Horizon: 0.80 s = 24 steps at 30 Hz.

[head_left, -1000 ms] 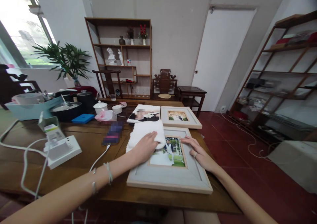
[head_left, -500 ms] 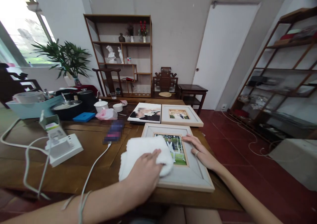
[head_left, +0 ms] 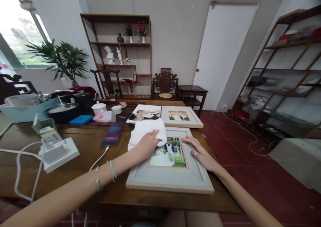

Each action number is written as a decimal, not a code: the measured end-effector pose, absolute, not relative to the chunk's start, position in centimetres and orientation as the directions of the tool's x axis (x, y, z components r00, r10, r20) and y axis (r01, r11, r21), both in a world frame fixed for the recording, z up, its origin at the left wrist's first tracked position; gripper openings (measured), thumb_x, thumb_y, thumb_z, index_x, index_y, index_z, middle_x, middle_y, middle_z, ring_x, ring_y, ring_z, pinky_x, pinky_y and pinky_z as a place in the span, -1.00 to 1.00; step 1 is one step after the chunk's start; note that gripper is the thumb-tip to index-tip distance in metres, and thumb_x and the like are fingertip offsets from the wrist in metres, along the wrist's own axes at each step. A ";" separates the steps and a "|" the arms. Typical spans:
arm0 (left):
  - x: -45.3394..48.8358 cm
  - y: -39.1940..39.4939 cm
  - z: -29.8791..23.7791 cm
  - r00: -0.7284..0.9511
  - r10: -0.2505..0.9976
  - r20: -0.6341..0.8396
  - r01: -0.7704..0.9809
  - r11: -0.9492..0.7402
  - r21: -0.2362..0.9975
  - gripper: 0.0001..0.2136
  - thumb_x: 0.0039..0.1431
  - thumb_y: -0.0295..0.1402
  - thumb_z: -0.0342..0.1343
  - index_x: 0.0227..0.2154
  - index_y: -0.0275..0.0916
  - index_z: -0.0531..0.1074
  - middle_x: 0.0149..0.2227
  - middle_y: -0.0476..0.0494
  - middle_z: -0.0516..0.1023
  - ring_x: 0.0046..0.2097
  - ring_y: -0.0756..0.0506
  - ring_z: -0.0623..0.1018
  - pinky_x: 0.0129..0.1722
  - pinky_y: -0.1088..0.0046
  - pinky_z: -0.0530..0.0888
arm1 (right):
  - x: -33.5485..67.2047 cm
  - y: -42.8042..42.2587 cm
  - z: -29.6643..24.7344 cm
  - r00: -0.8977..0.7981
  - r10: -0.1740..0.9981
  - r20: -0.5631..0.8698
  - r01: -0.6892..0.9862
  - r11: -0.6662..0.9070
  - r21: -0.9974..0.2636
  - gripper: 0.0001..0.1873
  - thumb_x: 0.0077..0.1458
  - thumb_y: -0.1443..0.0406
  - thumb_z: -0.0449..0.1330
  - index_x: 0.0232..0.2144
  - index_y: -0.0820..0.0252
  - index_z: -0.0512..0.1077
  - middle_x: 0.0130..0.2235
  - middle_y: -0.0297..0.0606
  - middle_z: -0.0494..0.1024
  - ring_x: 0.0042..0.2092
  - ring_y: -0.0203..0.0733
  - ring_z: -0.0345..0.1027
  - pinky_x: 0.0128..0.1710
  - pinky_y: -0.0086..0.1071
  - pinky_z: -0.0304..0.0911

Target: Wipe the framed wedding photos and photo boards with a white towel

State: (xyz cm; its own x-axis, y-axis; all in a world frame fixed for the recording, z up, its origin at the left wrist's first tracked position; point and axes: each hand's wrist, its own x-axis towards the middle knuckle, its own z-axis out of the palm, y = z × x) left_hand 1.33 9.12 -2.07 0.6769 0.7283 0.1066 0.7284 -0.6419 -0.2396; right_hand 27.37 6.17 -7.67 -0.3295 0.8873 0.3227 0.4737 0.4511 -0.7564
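A large framed photo (head_left: 170, 176) lies flat on the wooden table (head_left: 82, 153) in front of me. My left hand (head_left: 146, 144) presses a folded white cloth (head_left: 146, 130) onto the frame's upper left corner, fingers lying flat on the cloth. My right hand (head_left: 200, 151) rests flat on the frame's right border, fingers stretched out, a ring on one finger. Bracelets sit on my left wrist.
Behind the frame lie a smaller framed photo (head_left: 181, 116) and an unframed print (head_left: 144, 114). To the left are a white power strip (head_left: 56, 151) with cables, a phone (head_left: 111, 136), pots, cups and a blue tray. Shelves, chairs and a door stand beyond.
My left hand slid the cloth from the frame's lower left back up to its upper left corner. My right hand stayed on the right border.
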 end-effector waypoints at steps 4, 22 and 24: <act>1.9 3.6 -0.1 0.682 0.725 -0.099 0.700 -0.685 -0.201 -0.72 -0.04 -0.59 0.08 -0.21 -0.38 0.47 0.12 -0.48 0.25 0.14 -0.30 0.29 0.05 0.21 0.30 | 27.4 6.2 -7.7 -0.337 0.876 0.344 0.467 0.473 -0.747 -0.44 -0.05 0.43 -0.03 0.05 0.07 0.23 0.19 -0.20 0.15 0.28 -0.06 -0.19 0.24 -0.01 -0.25; 2.4 10.2 -0.5 0.632 0.769 0.098 0.767 -0.603 -0.217 -0.65 0.04 -0.72 -0.13 -0.13 -0.45 0.40 0.21 -0.52 0.06 0.21 -0.29 0.15 0.10 0.17 0.21 | 27.3 6.3 -8.0 -0.332 0.866 0.373 0.471 0.495 -0.730 -0.46 -0.01 0.41 -0.04 0.07 0.06 0.21 0.19 -0.19 0.15 0.27 -0.05 -0.14 0.23 0.00 -0.21; 2.6 11.0 -0.8 0.659 0.748 0.079 0.744 -0.633 -0.215 -0.68 0.06 -0.69 -0.10 -0.15 -0.44 0.42 0.21 -0.49 0.06 0.23 -0.29 0.11 0.13 0.19 0.16 | 27.4 6.4 -8.1 -0.330 0.865 0.378 0.469 0.497 -0.730 -0.45 -0.01 0.41 -0.03 0.08 0.06 0.21 0.19 -0.20 0.16 0.26 -0.03 -0.13 0.23 0.00 -0.20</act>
State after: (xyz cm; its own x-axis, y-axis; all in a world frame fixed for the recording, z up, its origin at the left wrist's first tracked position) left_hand 2.56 10.98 -0.83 0.6592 0.7478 0.0792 0.7437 -0.6329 -0.2151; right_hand 27.37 6.36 -8.08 -0.3298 0.8652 0.3777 0.4685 0.4974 -0.7301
